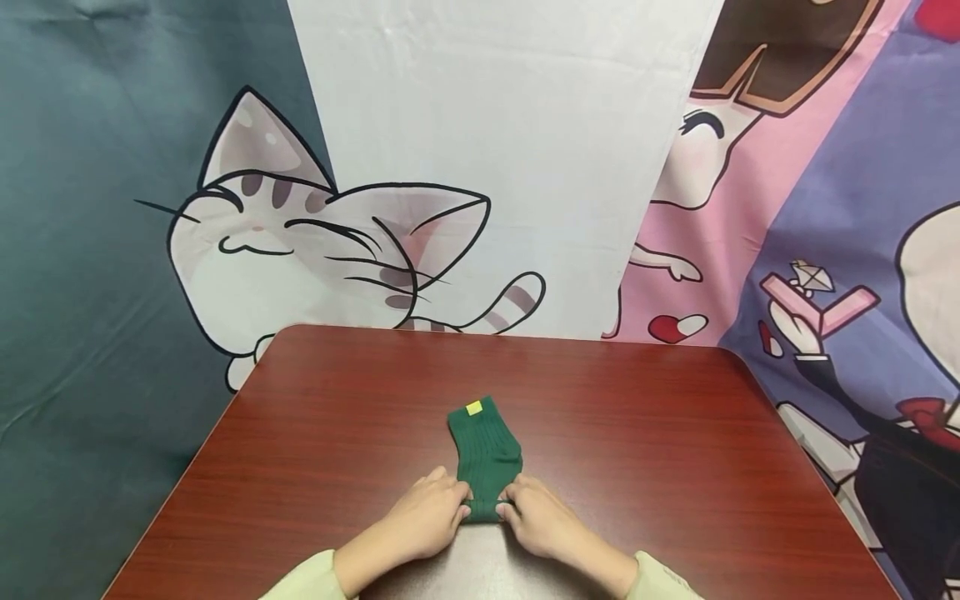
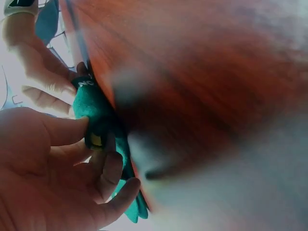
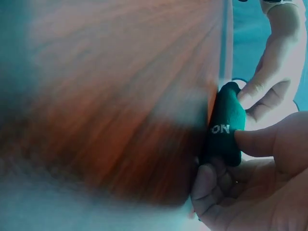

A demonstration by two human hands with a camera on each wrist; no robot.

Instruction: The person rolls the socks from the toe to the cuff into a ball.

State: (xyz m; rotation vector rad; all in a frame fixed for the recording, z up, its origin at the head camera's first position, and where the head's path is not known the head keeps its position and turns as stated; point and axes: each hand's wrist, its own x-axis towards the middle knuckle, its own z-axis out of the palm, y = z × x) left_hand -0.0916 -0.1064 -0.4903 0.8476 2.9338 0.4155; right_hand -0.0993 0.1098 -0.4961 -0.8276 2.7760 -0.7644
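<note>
A dark green ribbed sock (image 1: 483, 446) lies lengthwise on the table, a yellow patch (image 1: 474, 407) at its far end and its heel bulging to the right. Its near end is folded over into a thick roll (image 1: 482, 510). My left hand (image 1: 431, 512) pinches the left end of this roll between thumb and fingers, while my right hand (image 1: 542, 515) pinches the right end. White letters show on the rolled fabric (image 3: 222, 122) in the right wrist view. In the left wrist view, another yellow spot (image 2: 96, 140) is visible beside the left thumb.
The reddish-brown wooden table (image 1: 637, 433) has rounded far corners. Behind it hangs a cloth backdrop (image 1: 510, 108) printed with a cartoon cat and figures. Pale yellow-green sleeves (image 1: 318, 575) cover both forearms.
</note>
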